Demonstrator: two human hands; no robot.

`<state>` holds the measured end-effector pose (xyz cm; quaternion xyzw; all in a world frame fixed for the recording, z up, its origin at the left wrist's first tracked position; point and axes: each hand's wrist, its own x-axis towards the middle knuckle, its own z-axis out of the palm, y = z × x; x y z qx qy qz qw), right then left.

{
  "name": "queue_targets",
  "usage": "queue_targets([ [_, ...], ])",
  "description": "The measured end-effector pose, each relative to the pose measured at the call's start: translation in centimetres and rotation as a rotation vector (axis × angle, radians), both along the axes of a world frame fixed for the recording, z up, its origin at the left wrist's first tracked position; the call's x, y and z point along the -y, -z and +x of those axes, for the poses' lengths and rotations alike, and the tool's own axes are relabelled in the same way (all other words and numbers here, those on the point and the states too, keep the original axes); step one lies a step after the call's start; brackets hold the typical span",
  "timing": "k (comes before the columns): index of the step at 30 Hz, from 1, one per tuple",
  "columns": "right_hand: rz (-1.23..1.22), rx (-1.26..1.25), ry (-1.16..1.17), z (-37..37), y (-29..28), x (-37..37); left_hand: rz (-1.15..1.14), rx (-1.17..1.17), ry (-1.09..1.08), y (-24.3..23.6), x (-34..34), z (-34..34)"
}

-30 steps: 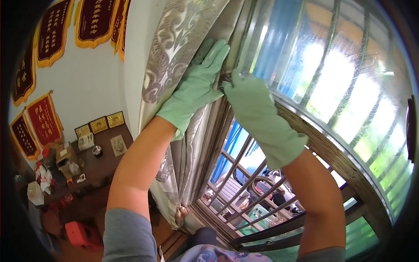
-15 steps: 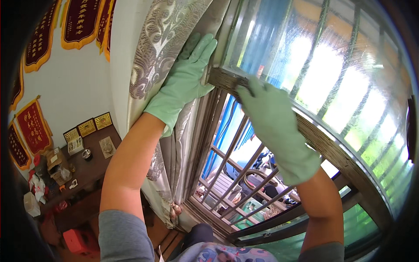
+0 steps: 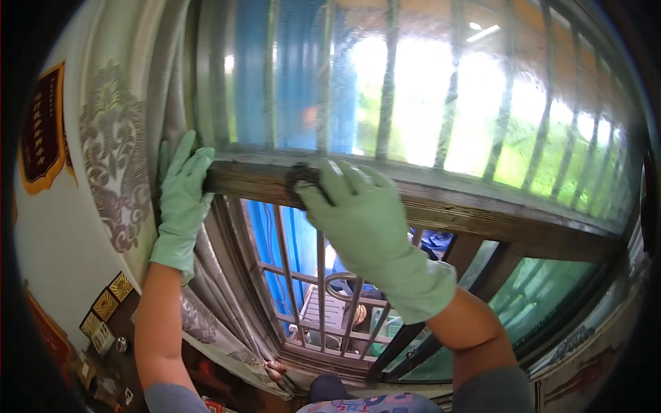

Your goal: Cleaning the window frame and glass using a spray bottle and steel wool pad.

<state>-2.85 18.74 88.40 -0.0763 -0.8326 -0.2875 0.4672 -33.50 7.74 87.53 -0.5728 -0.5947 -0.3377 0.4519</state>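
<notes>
Both my hands wear pale green rubber gloves. My right hand (image 3: 365, 224) presses a dark scouring pad (image 3: 301, 182) against the wooden crossbar (image 3: 447, 210) of the window frame, its fingers curled round it. Most of the pad is hidden under the glove, so its exact kind is hard to make out. My left hand (image 3: 182, 203) is open, its fingers stretched upward and resting against the grey patterned curtain (image 3: 117, 165), beside the left end of the crossbar. Above the bar is a large wet-looking glass pane (image 3: 406, 89) with vertical bars behind it.
Below the crossbar, a metal window grille (image 3: 320, 275) opens onto blue sheeting and outdoor clutter. A green-tinted sliding pane (image 3: 544, 289) stands at lower right. On the left, a dark table (image 3: 131, 372) holds small boxes, and a red pennant (image 3: 43, 127) hangs on the wall.
My view has swung to the right, so the window now fills more of it. My right hand still works along the crossbar with the pad; my left hand stays at the curtain.
</notes>
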Motion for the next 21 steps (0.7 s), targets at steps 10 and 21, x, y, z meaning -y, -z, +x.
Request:
queue_targets([
  [10, 0.03, -0.475, 0.426, 20.2, 1.7, -1.9, -0.008, -0.088, -0.054, -0.1, -0.1, -0.3],
  [21, -0.092, -0.379, 0.421, 21.3, -0.1, -1.1, 0.072, -0.14, -0.059, 0.0, -0.7, -2.1],
])
